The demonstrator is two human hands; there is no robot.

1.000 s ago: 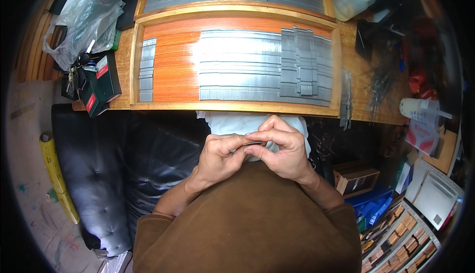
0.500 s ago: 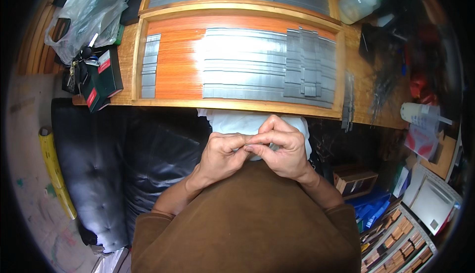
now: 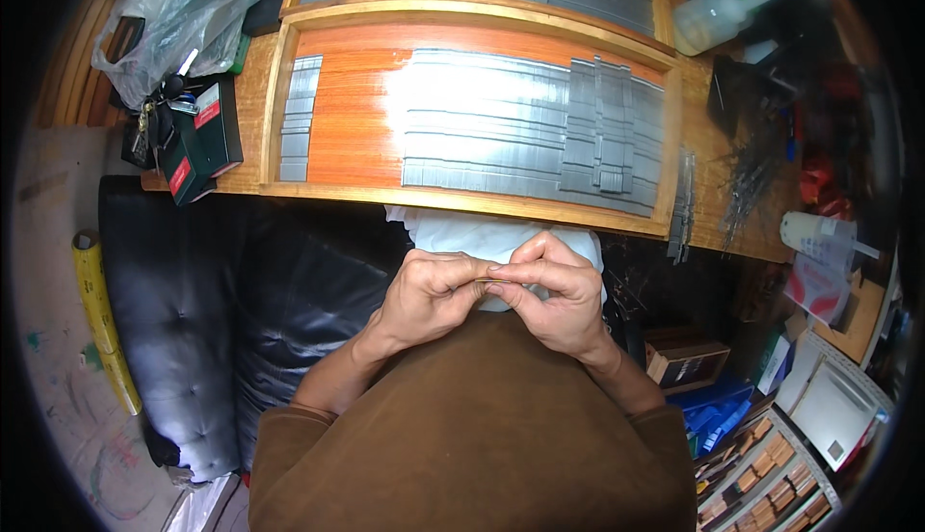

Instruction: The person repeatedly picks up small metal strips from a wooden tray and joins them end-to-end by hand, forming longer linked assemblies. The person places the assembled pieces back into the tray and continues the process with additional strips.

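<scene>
**A thin sliver [image 3: 489,279] pinched on my side of the wooden tray [image 3: 337,191]**

From my head view, the sliver sits between my fingertips, nearer to me than the tray's near rim and roughly opposite the middle of that rim. Only a slim edge of it shows, running left to right, close to parallel with the rim; my fingers hide the rest, so I cannot tell its full shape or length. The grey strips [image 3: 482,146] lie inside the tray, straight beyond my hands.

My left hand [image 3: 431,293] and right hand [image 3: 562,291] meet at the tips, both clamped on the sliver by thumb and forefinger. The right is nearer to the rim, its knuckles raised toward it; the left is rolled inward, fingers curled under. My forearms angle in from either side, below the tray's level in view, and a white cloth [image 3: 443,228] shows between my hands and the rim.
</scene>
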